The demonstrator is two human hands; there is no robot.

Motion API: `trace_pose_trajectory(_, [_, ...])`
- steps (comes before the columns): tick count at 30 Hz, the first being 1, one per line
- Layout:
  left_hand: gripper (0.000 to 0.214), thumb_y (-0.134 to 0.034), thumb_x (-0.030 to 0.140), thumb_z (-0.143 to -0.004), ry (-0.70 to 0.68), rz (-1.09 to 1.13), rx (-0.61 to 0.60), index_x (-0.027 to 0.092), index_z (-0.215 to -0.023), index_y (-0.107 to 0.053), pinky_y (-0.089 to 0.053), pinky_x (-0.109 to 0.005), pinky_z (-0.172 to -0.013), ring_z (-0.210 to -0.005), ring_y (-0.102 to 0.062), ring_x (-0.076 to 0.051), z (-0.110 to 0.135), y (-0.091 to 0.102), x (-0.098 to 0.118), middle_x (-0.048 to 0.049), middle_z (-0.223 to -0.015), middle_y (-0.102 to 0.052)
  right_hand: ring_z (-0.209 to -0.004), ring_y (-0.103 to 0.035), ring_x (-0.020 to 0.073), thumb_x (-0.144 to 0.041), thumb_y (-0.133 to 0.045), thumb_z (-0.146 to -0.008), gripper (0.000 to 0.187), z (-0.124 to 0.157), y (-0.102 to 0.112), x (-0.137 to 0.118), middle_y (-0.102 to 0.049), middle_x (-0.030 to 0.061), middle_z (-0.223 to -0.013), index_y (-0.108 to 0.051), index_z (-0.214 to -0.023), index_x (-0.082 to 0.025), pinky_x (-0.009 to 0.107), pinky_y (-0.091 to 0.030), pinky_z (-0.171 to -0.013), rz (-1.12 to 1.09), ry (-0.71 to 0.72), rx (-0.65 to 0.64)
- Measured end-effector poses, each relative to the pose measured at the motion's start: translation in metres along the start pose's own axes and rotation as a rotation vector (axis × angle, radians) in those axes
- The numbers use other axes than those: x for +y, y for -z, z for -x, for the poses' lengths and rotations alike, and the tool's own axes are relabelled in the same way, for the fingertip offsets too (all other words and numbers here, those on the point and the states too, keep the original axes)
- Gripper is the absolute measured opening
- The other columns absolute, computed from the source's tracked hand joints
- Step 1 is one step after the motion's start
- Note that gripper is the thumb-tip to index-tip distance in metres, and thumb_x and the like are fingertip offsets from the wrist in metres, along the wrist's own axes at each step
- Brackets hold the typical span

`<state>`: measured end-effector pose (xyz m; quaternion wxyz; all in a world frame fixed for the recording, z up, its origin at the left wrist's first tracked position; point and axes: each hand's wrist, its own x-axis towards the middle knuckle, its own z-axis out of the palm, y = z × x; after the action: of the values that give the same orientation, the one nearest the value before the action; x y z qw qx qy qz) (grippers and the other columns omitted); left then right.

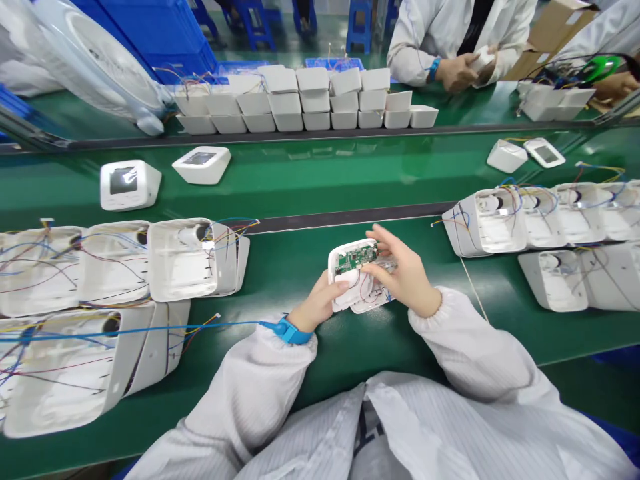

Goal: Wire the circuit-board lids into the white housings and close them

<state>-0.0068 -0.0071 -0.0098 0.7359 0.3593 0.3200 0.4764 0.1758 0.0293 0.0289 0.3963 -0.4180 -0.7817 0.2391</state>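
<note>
A white plastic housing [345,297] with a green circuit board [356,257] and thin coloured wires lies on the green mat in front of me. My left hand [320,303] grips the housing's near left side; a blue wrist strap [289,331] sits on that wrist. From the right, my right hand [403,273] rests over the housing, its fingertips on the board's right end and on a clear part beside it.
Open wired housings are stacked at the left [185,259] and right [493,220]. Two finished units [129,185] stand on the conveyor belt [320,177]. White shells [310,100] line the far table, where another person's hands [463,70] work.
</note>
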Motion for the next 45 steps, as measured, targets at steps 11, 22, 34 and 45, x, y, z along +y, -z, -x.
trace_pose_trajectory(11, [0.075,-0.074,0.063,-0.067,-0.373,-0.72,0.109,0.019,-0.126,-0.064,-0.028,-0.047,-0.115,-0.131,-0.046,-0.036,-0.008,0.013,0.014,-0.0139,-0.137,-0.056,-0.096,-0.063,0.0177,-0.012,-0.05,-0.092,0.02,0.003,-0.004,-0.001,-0.072,-0.0002,-0.09,-0.06,-0.079,-0.023,0.037,-0.042,-0.083,0.263,0.439,-0.118])
trace_pose_trajectory(22, [0.099,-0.071,0.037,-0.074,-0.526,-0.817,-0.008,0.023,-0.152,-0.012,-0.02,-0.056,-0.118,-0.144,-0.025,-0.038,-0.009,0.01,0.002,-0.0159,-0.157,-0.022,-0.114,-0.059,0.0248,-0.035,-0.065,-0.087,0.051,-0.012,0.013,0.029,-0.058,0.0115,-0.13,-0.046,-0.133,-0.023,0.04,-0.049,-0.089,0.018,0.017,-0.017])
trace_pose_trajectory(34, [0.078,-0.06,0.058,-0.084,-0.492,-0.323,-0.139,0.022,-0.147,-0.032,-0.034,-0.054,-0.113,-0.134,-0.044,-0.037,-0.006,0.013,-0.022,-0.0169,-0.147,-0.039,-0.079,-0.049,0.0206,-0.015,-0.058,-0.089,0.017,0.006,-0.006,-0.008,-0.059,0.0089,-0.084,-0.069,-0.077,-0.017,0.034,-0.03,-0.063,0.722,0.13,-0.467])
trace_pose_trajectory(45, [0.083,-0.065,0.055,-0.082,-0.471,-0.292,-0.148,0.02,-0.148,-0.029,-0.031,-0.057,-0.114,-0.136,-0.041,-0.038,-0.004,0.013,-0.022,-0.0189,-0.148,-0.039,-0.079,-0.057,0.0184,-0.017,-0.06,-0.086,0.007,0.003,-0.01,0.006,-0.064,0.0055,-0.082,-0.067,-0.085,-0.016,0.03,-0.04,-0.07,0.508,0.096,-0.369])
